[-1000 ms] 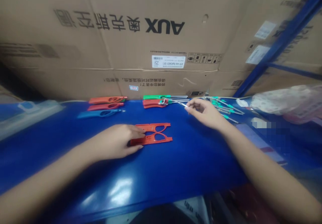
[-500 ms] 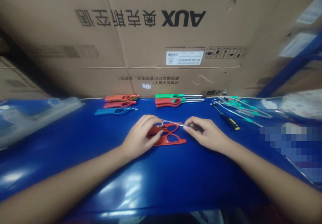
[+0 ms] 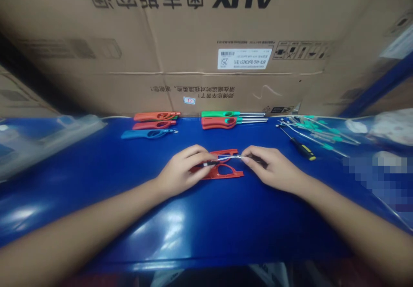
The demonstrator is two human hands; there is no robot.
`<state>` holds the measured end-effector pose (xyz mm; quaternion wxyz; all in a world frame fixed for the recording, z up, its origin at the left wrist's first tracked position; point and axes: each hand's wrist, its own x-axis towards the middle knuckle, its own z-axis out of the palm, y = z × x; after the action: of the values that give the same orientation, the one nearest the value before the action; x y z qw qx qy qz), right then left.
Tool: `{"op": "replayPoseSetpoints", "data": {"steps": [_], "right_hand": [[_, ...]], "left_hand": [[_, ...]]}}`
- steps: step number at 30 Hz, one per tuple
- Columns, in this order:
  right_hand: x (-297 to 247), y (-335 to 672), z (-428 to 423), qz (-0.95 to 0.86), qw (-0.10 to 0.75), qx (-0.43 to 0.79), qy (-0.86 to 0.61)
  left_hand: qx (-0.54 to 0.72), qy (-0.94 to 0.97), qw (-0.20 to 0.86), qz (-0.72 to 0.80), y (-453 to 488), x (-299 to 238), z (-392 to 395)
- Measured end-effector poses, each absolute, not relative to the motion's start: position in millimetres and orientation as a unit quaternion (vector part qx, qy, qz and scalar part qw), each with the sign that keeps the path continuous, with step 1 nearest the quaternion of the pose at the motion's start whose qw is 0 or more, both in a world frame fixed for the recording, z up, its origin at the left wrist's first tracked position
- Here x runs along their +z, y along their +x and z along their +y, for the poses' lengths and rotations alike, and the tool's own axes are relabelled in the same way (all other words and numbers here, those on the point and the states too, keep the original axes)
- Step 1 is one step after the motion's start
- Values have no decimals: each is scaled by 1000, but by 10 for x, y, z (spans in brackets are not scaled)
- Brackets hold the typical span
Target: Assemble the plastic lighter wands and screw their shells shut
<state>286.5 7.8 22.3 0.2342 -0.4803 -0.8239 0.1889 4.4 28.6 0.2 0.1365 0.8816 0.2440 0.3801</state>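
Note:
Two red plastic lighter shell halves (image 3: 227, 171) lie side by side on the blue table (image 3: 209, 218), in the middle. My left hand (image 3: 182, 171) rests on their left end, with its fingers pinching the left end of a thin clear tube with a wire (image 3: 222, 159). My right hand (image 3: 274, 169) pinches the tube's right end just above the shells. The tube stretches between both hands across the upper shell.
At the back lie red and blue lighter shells (image 3: 151, 124) and green and red long lighters (image 3: 226, 120). A black-and-yellow screwdriver (image 3: 298, 145) and several green-tipped metal tubes (image 3: 318, 131) lie at the right. Clear bags (image 3: 41, 138) sit left; big cardboard boxes (image 3: 206, 41) stand behind.
My right hand came back from the pile of metal tubes at the right with a thin tube. Both hands now hold it over the red shells.

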Motion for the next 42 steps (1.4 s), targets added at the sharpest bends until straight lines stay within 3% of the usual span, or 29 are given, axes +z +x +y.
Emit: {"op": "replayPoseSetpoints", "data": {"steps": [10, 27, 33, 42], "right_hand": [[214, 2922, 94, -886, 201, 194, -370], [263, 2916, 96, -874, 126, 235, -406], [279, 2905, 78, -863, 136, 282, -396], [259, 2939, 93, -881, 147, 246, -376]], "left_hand": [[374, 886, 131, 241, 53, 21, 302], [311, 931, 103, 159, 2, -12, 287], [315, 925, 128, 168, 25, -13, 289], [353, 901, 124, 221, 78, -17, 328]]}}
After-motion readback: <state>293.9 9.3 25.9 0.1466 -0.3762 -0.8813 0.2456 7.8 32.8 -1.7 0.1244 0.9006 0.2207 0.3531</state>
